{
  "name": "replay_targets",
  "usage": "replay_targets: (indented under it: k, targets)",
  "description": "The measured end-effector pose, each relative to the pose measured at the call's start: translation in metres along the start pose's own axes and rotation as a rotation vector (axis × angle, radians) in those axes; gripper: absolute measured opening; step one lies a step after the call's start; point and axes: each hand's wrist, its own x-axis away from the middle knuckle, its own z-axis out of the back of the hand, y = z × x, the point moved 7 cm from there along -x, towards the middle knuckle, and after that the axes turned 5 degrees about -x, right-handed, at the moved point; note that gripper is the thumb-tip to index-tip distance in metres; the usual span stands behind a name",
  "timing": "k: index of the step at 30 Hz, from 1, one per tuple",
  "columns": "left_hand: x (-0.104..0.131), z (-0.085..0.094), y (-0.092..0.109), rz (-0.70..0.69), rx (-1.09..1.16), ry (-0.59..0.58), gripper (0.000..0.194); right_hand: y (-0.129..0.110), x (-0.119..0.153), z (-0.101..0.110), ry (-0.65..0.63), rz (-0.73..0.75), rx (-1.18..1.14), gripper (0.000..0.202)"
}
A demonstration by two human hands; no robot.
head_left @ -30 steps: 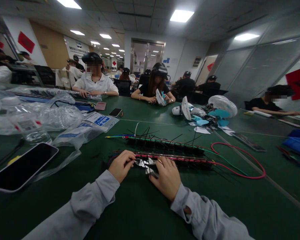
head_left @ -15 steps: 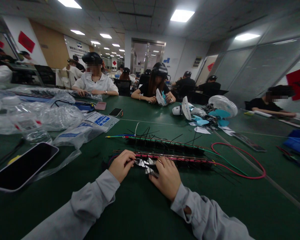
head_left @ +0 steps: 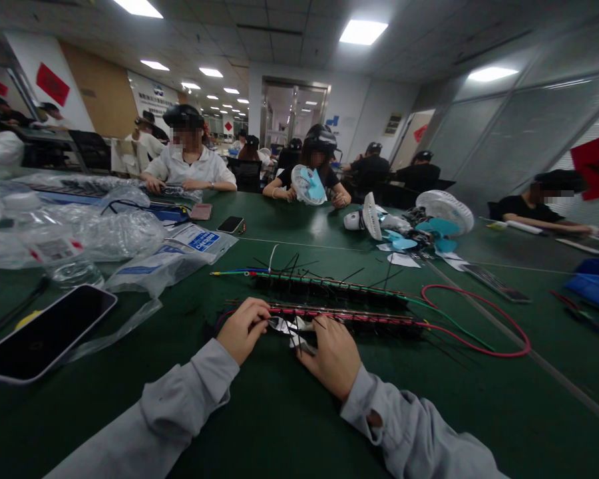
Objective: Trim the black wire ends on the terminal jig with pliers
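Observation:
My left hand (head_left: 243,329) is closed in a pinch at the left part of the near wire harness (head_left: 369,319), a long dark bundle with red wire and thin black ties. What its fingertips hold is too small to make out. A small silver-and-white tool shaped like pliers (head_left: 282,324) points left towards those fingertips. Its spread pale handles run into my right hand (head_left: 332,356), whose fingers are closed around them. Black ties cross in front of the tool and partly hide it. Behind lies a second harness (head_left: 329,286) with green wire and upright black ties.
To the left lie a large phone (head_left: 44,332), a plastic bottle (head_left: 54,239) and clear plastic bags (head_left: 180,253). Red and green cable loops (head_left: 524,339) spread rightward. Fan parts (head_left: 439,226) sit at the back right. Across the table, a person (head_left: 319,159) holds a small fan (head_left: 309,185).
My hands and the harnesses stay almost still; the tool has barely shifted. Across the table, the person has turned the small fan so its blue blades face this way.

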Motion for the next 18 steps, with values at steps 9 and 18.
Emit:
replay_targets:
  k: [9,18]
  targets:
    - [0.0003,-0.0002,-0.0011,0.005,-0.02,0.002,0.013,-0.0025,0.0012,0.002,0.022,0.034,-0.003,0.044]
    - [-0.001,-0.0001,0.0001,0.007,-0.083,-0.016,0.015,-0.0005,0.0039,0.0013,0.019,-0.022,-0.014,0.042]
